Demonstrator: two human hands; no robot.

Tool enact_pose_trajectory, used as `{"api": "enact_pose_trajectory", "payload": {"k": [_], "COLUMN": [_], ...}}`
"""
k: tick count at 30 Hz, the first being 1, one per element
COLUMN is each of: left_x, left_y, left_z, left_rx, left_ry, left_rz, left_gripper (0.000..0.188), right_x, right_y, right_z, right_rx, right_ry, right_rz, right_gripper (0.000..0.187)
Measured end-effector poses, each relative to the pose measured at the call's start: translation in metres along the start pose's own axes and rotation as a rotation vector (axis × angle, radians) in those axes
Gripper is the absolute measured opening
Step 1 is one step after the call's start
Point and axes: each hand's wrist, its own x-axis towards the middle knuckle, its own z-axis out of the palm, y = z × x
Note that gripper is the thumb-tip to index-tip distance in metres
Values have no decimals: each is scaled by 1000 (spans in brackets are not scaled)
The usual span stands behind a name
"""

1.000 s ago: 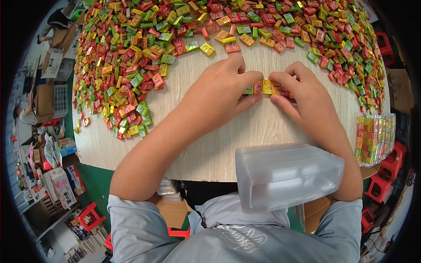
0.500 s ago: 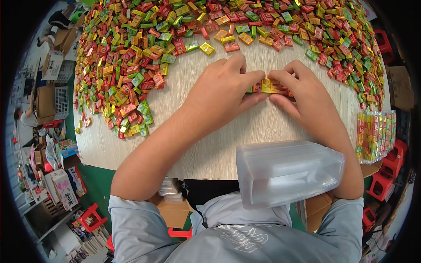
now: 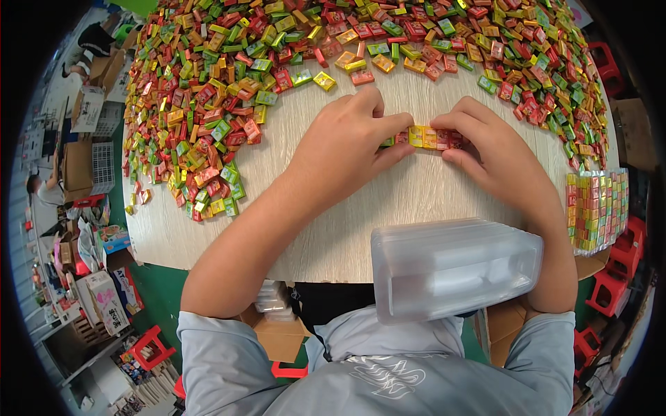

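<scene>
Between my two hands, a short row of small wrapped candy packs (image 3: 423,137) lies side by side on the table, yellow, orange and red ones showing. My left hand (image 3: 350,135) is closed in a pinch on the left end of the row, where bits of green and red peek out. At the right end, my right hand (image 3: 496,149) grips with thumb and fingers, partly hiding the red packs there. Beyond both hands, a big loose heap of the same packs (image 3: 201,90) spreads across the table.
A stack of clear plastic trays (image 3: 458,267) stands at the near table edge, beside my right forearm. Clear trays filled with packs (image 3: 596,211) stand at the right edge. Below the table is an open cardboard box (image 3: 277,336); red stools (image 3: 617,260) stand on the right.
My hands have drawn slightly apart, the right one shifting right along the row, so more of the packs show between them. The view has shifted a little.
</scene>
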Motion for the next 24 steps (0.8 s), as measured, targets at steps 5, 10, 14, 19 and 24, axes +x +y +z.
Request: {"api": "enact_pose_trajectory", "payload": {"k": [5,10,14,19,24], "left_x": [-1,-1,0,-1,-2], "left_y": [0,1,0,-1,-2], "left_z": [2,1,1,1,2], "left_rx": [20,22,27,14,-27], "left_ry": [18,19,28,22,21], "left_rz": [13,23,36,38,40], "left_gripper": [31,30,30,30,25], "right_x": [0,1,1,1,2], "right_y": [1,1,-2,-3,-2], "right_z": [7,12,13,11,11], "right_rx": [-13,-49,-51,-69,-109], "right_ry": [36,65,81,52,41], "right_rz": [11,34,43,45,30], "right_gripper": [30,32,31,30,32]}}
